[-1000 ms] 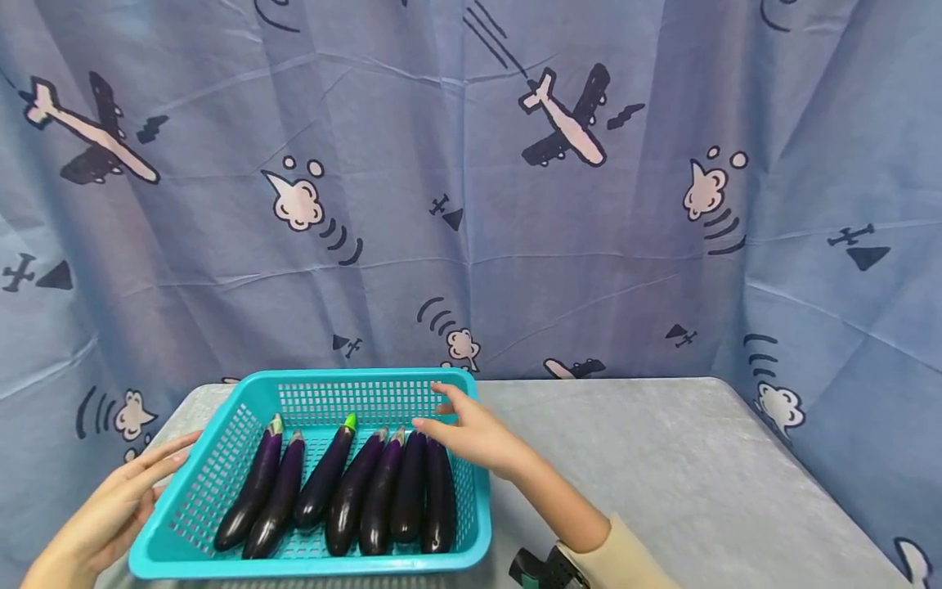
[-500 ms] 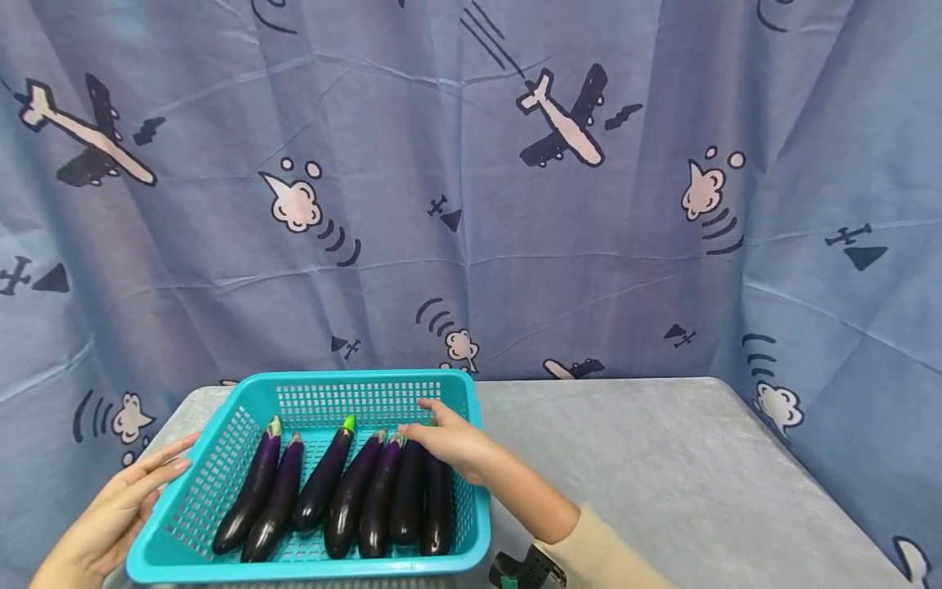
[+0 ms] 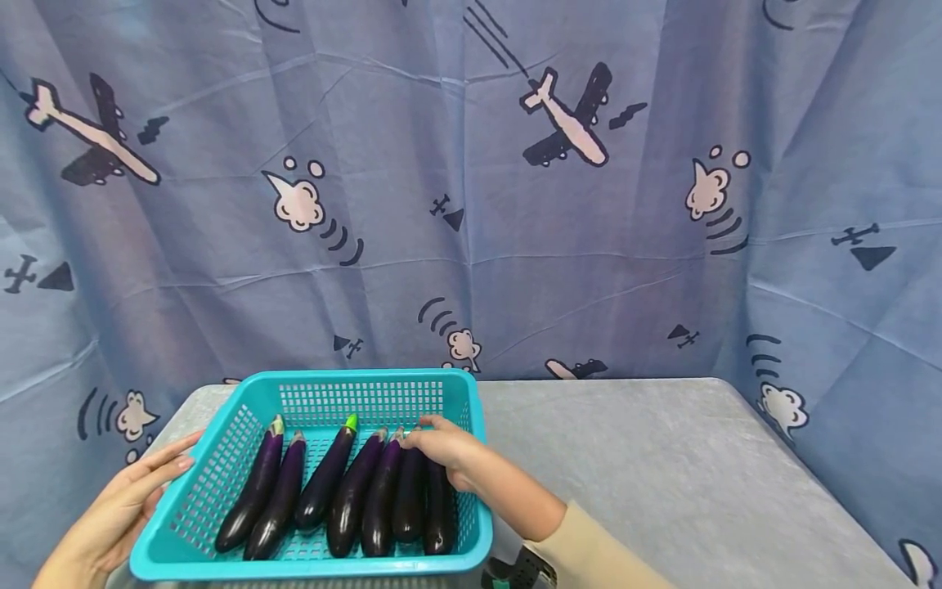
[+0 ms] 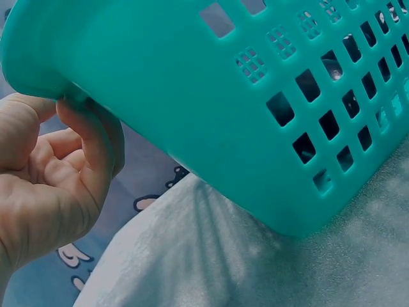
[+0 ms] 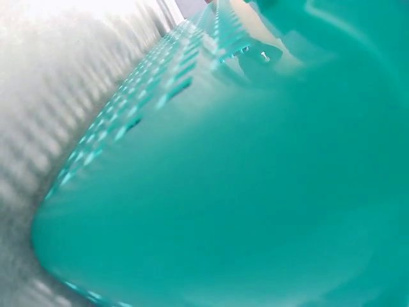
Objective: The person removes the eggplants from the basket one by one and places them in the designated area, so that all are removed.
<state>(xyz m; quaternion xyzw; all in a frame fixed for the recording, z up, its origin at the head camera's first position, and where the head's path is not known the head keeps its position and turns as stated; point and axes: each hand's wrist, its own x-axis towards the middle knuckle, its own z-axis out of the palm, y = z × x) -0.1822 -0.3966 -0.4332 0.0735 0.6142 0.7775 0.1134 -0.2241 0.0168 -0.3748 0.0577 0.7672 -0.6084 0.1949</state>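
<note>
A turquoise plastic basket (image 3: pixel 316 568) with lattice walls holds several dark purple eggplants lying side by side. My left hand (image 3: pixel 121 503) grips the basket's left rim, thumb on top. In the left wrist view the fingers of this left hand (image 4: pixel 57 160) are bent up under the rim. My right hand (image 3: pixel 452 450) reaches over the basket's right side, low at the stem ends of the two rightmost eggplants. Its thumb lies by the top of the second eggplant from the right (image 3: pixel 409 503); I cannot tell whether it grips it. The right wrist view is filled by the basket wall (image 5: pixel 211 192).
The basket stands on the left part of a grey table (image 3: pixel 648 466), which extends to the right. A blue curtain (image 3: pixel 471 204) printed with planes hangs close behind the table. A black band with a device (image 3: pixel 518 568) is on the right forearm.
My right hand has moved left and down from above the basket's right side to the eggplants' stem ends, its fingers drawing closer together. Left hand, basket and eggplants stay in place.
</note>
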